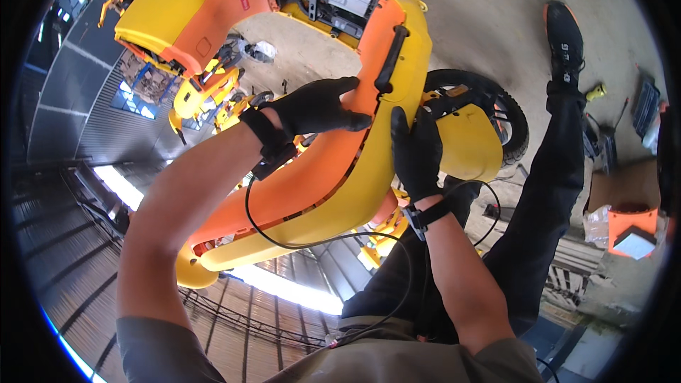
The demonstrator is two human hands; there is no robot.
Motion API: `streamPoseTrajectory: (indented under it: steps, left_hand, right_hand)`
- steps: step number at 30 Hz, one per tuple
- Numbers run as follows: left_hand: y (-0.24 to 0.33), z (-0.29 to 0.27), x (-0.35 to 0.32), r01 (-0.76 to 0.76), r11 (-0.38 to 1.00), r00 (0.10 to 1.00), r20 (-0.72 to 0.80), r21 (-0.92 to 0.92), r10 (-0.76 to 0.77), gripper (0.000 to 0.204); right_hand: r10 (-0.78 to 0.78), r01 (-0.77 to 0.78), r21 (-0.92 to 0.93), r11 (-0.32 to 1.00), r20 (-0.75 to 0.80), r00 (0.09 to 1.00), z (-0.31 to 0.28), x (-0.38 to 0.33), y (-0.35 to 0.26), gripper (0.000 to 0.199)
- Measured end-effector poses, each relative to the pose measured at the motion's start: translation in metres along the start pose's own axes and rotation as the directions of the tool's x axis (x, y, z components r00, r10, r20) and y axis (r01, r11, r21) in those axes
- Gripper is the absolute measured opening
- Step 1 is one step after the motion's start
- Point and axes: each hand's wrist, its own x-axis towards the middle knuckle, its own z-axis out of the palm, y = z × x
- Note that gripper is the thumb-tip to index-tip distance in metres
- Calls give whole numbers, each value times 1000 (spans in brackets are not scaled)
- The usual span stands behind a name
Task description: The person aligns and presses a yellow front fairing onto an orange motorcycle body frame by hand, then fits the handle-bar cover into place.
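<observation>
Ideally, the left grip (pixel 319 108), spread open on the orange panel (pixel 319 167), and the right grip (pixel 417 147), against the yellow panel (pixel 369 179) mid-frame, should steady both panels evenly along the seam (pixel 349 174), with the cable (pixel 294 246) below centre clear of it. Whether the right grip closes on an edge I cannot tell; its palm side is hidden. The left wrist (pixel 266 131) covers some orange.

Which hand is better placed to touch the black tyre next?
Probably the right hand: it's at the yellow panel, nearer the tyre; the left hand is at the orange panel.
</observation>
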Motion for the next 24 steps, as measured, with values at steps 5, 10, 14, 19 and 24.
streamPoseTrajectory:
  steps: [5, 10, 14, 19, 24]
  left_hand:
    - [17, -6, -11, 109, 994, 994, 11, 32, -109, 96]
    - [12, -4, -2, 100, 995, 992, 75, -16, -99, 108]
    - [7, -7, -1, 114, 993, 986, 122, 27, -117, 92]
    - [12, -9, 4, 38, 987, 991, 118, 159, -57, 79]
    - [12, -8, -1, 54, 988, 991, 117, 145, -72, 80]
  right_hand:
    - [150, -140, -54, 989, 250, 957, -18, -1, -4, 49]
    - [315, -421, 96, 902, 519, 794, -42, 5, 9, 58]
    - [169, -139, -108, 984, 793, 585, -71, -26, -27, 49]
    - [9, 15, -22, 1000, 812, 584, -67, -65, -8, 84]
    - [55, -101, 8, 995, 790, 611, -61, -71, -4, 84]
